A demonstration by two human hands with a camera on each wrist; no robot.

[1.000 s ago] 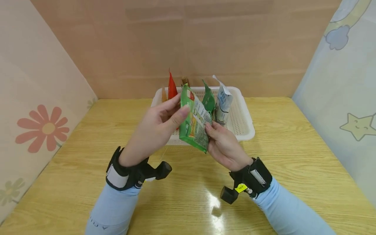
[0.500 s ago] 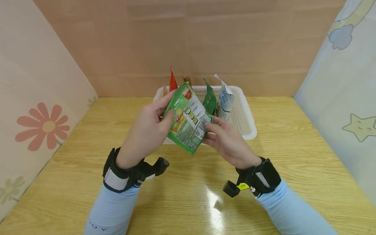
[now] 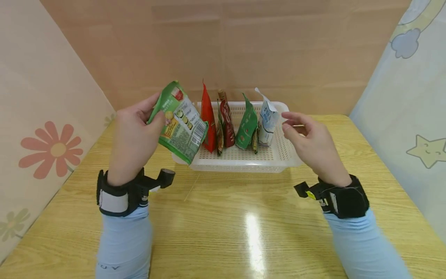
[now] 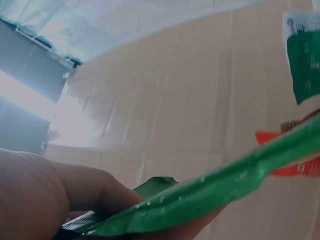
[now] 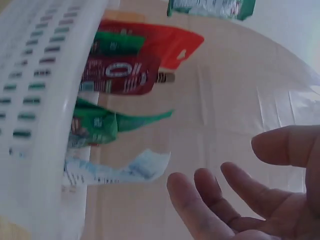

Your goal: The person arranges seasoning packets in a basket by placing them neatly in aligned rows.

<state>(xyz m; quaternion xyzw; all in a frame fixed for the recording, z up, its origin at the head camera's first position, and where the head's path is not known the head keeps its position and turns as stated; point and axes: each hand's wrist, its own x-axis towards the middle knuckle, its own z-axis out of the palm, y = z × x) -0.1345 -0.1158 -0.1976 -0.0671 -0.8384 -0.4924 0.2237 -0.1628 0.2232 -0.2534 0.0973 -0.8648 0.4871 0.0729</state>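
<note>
My left hand point(image 3: 137, 135) pinches a green food packet point(image 3: 182, 126) along its left side, thumb in front, and holds it up over the basket's left end. In the left wrist view the packet's green edge point(image 4: 215, 195) runs away from the fingers. My right hand point(image 3: 310, 141) holds nothing; its fingers are loosely bent beside the basket's right end. The white plastic basket point(image 3: 240, 164) contains a red packet point(image 3: 208, 120), a dark red spouted pouch point(image 3: 228, 124), a green packet point(image 3: 246, 126) and a white-and-blue packet point(image 3: 267, 120), all standing upright.
The basket stands on a wood-grain table point(image 3: 223, 224) near a brown back wall point(image 3: 223, 50). Patterned panels close in the left and right sides. A thin straw-like strip point(image 3: 191, 188) lies in front of the basket.
My right hand has let go of the green food packet and moved right. My left hand has carried the packet to the left, uncovering the packets in the basket.
</note>
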